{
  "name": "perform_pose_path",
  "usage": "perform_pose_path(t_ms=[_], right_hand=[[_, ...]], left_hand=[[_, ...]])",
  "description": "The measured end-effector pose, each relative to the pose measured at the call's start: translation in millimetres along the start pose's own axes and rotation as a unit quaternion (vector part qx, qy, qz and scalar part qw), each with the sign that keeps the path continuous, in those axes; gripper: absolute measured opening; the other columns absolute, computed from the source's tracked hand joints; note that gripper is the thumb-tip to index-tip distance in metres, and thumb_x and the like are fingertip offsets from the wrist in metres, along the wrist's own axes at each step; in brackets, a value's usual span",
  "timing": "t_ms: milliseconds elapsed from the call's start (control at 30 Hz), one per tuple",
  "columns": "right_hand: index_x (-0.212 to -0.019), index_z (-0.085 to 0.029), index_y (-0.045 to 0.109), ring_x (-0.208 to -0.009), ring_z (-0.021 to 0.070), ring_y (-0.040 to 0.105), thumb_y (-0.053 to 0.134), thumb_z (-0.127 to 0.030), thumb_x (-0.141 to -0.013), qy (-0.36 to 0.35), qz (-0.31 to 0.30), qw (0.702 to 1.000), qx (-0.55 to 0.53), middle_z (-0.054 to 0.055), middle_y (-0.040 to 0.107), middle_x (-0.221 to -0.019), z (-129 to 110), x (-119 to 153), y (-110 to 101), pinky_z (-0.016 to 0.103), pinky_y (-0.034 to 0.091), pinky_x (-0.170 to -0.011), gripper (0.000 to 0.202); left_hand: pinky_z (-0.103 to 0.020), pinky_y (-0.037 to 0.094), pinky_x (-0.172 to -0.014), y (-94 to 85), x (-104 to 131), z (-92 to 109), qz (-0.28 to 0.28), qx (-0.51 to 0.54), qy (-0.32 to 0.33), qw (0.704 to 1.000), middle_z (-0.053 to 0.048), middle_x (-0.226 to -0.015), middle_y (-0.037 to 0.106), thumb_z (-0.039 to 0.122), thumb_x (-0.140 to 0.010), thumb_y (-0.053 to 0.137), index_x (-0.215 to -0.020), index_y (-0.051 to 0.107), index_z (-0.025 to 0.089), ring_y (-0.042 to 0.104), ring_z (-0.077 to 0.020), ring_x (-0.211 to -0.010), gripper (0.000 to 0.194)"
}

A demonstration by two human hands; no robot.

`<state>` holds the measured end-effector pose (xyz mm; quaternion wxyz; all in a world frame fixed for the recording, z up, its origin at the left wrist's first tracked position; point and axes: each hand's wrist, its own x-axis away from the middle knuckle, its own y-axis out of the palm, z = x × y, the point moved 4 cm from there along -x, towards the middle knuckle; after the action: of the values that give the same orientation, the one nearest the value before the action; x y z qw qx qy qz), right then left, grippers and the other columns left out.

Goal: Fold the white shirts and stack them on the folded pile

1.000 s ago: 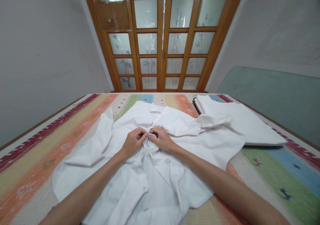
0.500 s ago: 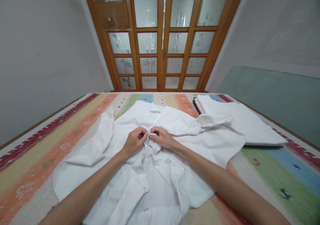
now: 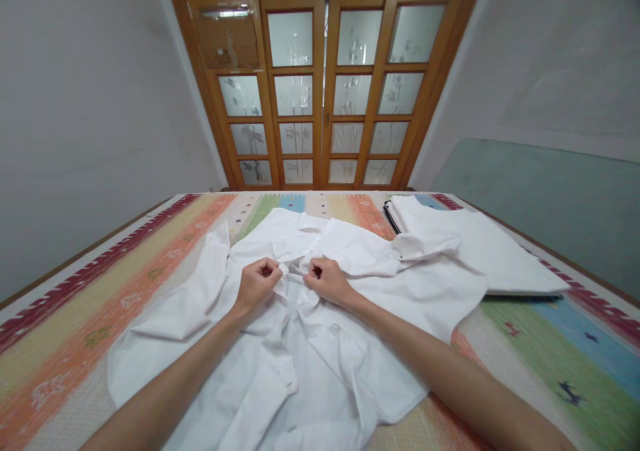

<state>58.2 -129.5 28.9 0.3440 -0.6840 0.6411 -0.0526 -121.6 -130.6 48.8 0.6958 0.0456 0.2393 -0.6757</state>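
The left hand (image 3: 259, 281) and right hand (image 3: 325, 279) are staying slightly apart, each pinching the white long-sleeved shirt (image 3: 430, 297), which is spreading around and beneath them. Its far edge is lying just beyond the hands; striped cloth (image 3: 525, 351) is extending past it on both sides. Farther out, right of the right hand, folded white fabric (image 3: 480, 247) is meeting the shirt. Beyond the left hand, a brown panel (image 3: 227, 41) on the wooden doors (image 3: 325, 91) is showing a mark too small to read.
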Motion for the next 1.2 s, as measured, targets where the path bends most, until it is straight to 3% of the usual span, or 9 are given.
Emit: perform_pose_path(t_ms=[133, 300, 400, 567, 700, 900, 1033, 1133, 1200], right_hand=[[-0.051, -0.021, 0.034, -0.052, 0.0117, 0.038, 0.05, -0.007, -0.059, -0.005, 0.044, 0.993, 0.107, -0.005, 0.04, -0.049, 3.7, -7.2, -15.9, 0.024, 0.026, -0.055, 0.022], [-0.065, -0.02, 0.044, -0.073, 0.018, 0.047, 0.048, -0.008, -0.058, -0.071, 0.176, 0.964, 0.187, 0.002, 0.051, -0.07, -12.2, -10.8, -43.1, 0.028, 0.033, -0.068, 0.015], [-0.074, -0.019, 0.051, -0.086, 0.022, 0.047, 0.054, -0.013, -0.062, -0.109, 0.151, 0.959, 0.212, 0.005, 0.055, -0.083, -24.6, -9.9, -47.8, 0.032, 0.034, -0.078, 0.014], [-0.086, -0.018, 0.059, -0.098, 0.0235, 0.049, 0.065, -0.026, -0.07, -0.143, 0.075, 0.965, 0.206, 0.006, 0.061, -0.095, -33.9, -7.1, -45.5, 0.036, 0.029, -0.089, 0.018], [-0.081, -0.018, 0.063, -0.089, 0.0206, 0.055, 0.069, -0.036, -0.074, -0.162, -0.019, 0.968, 0.193, 0.005, 0.064, -0.088, -32.9, -8.6, -35.1, 0.035, 0.031, -0.087, 0.02], [-0.079, -0.017, 0.071, -0.084, 0.0201, 0.054, 0.066, -0.043, -0.081, -0.142, -0.104, 0.955, 0.24, 0.006, 0.063, -0.08, -30.1, -12.9, -28.9, 0.032, 0.034, -0.076, 0.027], [-0.089, -0.018, 0.072, -0.087, 0.0213, 0.051, 0.064, -0.041, -0.084, -0.162, -0.157, 0.93, 0.289, 0.007, 0.061, -0.083, -35.5, -11.2, -29.7, 0.033, 0.033, -0.076, 0.025], [-0.081, -0.017, 0.07, -0.089, 0.0222, 0.05, 0.064, -0.035, -0.083, -0.172, -0.187, 0.915, 0.313, 0.008, 0.061, -0.085, -39.6, -8.9, -28.3, 0.033, 0.032, -0.076, 0.019], [-0.076, -0.016, 0.067, -0.089, 0.022, 0.051, 0.063, -0.029, -0.084, -0.181, -0.2, 0.913, 0.308, 0.008, 0.061, -0.084, -43.1, -7.2, -26.3, 0.033, 0.032, -0.076, 0.017]], left_hand=[[-0.021, 0.041, -0.055, -16.8, -15.0, 15.7, -0.024, 0.068, 0.004, 0.997, -0.001, -0.059, 0.06, 0.022, -0.061, 0.058, -0.047, 0.053, 0.016, 0.053, -0.012, -0.059, 0.017], [-0.021, 0.036, -0.052, -16.9, -17.5, 43.5, -0.267, 0.104, -0.018, 0.958, -0.001, -0.056, 0.057, 0.024, -0.059, 0.065, -0.047, 0.055, 0.014, 0.048, -0.0099, -0.054, 0.019], [-0.02, 0.034, -0.05, -11.6, -8.9, 53.8, -0.366, 0.086, -0.04, 0.926, 0.0, -0.056, 0.055, 0.023, -0.059, 0.066, -0.048, 0.055, 0.014, 0.045, -0.0087, -0.052, 0.019], [-0.022, 0.034, -0.049, -1.3, 3.0, 57.0, -0.44, 0.067, -0.048, 0.894, 0.0, -0.054, 0.053, 0.024, -0.06, 0.065, -0.047, 0.054, 0.015, 0.042, -0.0088, -0.051, 0.019], [-0.022, 0.035, -0.051, 3.2, 6.4, 56.9, -0.466, 0.053, -0.026, 0.883, 0.0, -0.052, 0.049, 0.025, -0.061, 0.063, -0.047, 0.053, 0.016, 0.041, -0.01, -0.053, 0.019], [-0.025, 0.039, -0.057, -1.5, 0.9, 64.6, -0.427, 0.027, 0.043, 0.903, -0.003, -0.063, 0.051, 0.021, -0.061, 0.058, -0.044, 0.048, 0.016, 0.045, -0.0121, -0.059, 0.02], [-0.028, 0.043, -0.069, -2.9, 1.2, 70.6, -0.431, -0.005, 0.098, 0.897, -0.006, -0.076, 0.057, 0.019, -0.062, 0.056, -0.044, 0.046, 0.016, 0.052, -0.0158, -0.072, 0.021], [-0.027, 0.042, -0.068, 0.8, 1.3, 67.9, -0.413, -0.048, 0.106, 0.903, -0.004, -0.073, 0.057, 0.019, -0.068, 0.054, -0.045, 0.047, 0.016, 0.052, -0.0145, -0.069, 0.024], [-0.026, 0.041, -0.066, 4.0, -0.1, 62.4, -0.373, -0.081, 0.097, 0.919, -0.003, -0.07, 0.057, 0.024, -0.076, 0.051, -0.05, 0.051, 0.017, 0.051, -0.0134, -0.066, 0.027]])
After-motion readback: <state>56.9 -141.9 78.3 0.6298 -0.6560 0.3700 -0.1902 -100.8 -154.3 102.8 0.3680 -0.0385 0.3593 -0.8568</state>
